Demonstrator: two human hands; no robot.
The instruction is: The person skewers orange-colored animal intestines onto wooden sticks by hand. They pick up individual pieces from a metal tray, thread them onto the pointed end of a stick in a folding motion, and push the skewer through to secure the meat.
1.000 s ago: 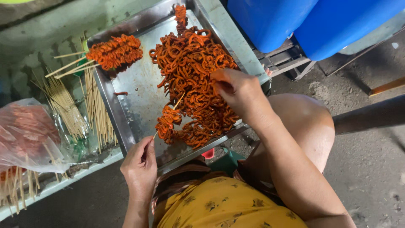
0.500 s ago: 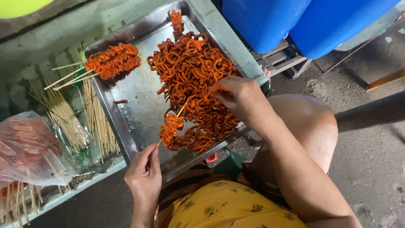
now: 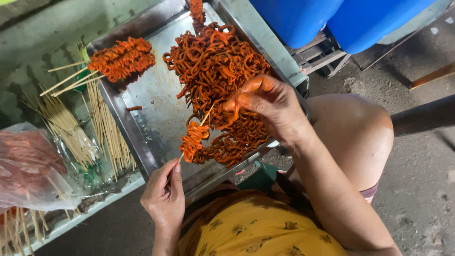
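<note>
Your left hand (image 3: 164, 194) pinches the lower end of a skewer (image 3: 193, 137) in its fingers, the stick slanting up over the tray (image 3: 142, 109). Your right hand (image 3: 270, 106) grips an orange strip (image 3: 234, 105) at the skewer's tip, fingers clenched on it, above the heap (image 3: 213, 66). Finished skewers (image 3: 121, 58) lie at the tray's far corner; bare sticks (image 3: 106, 128) rest beside it on the bench (image 3: 61, 225).

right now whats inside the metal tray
In the metal tray: a big heap of orange coiled meat strips, finished skewers at the far corner and one stray piece. The tray floor under the heap is covered, so anything beneath it cannot be seen.
</note>
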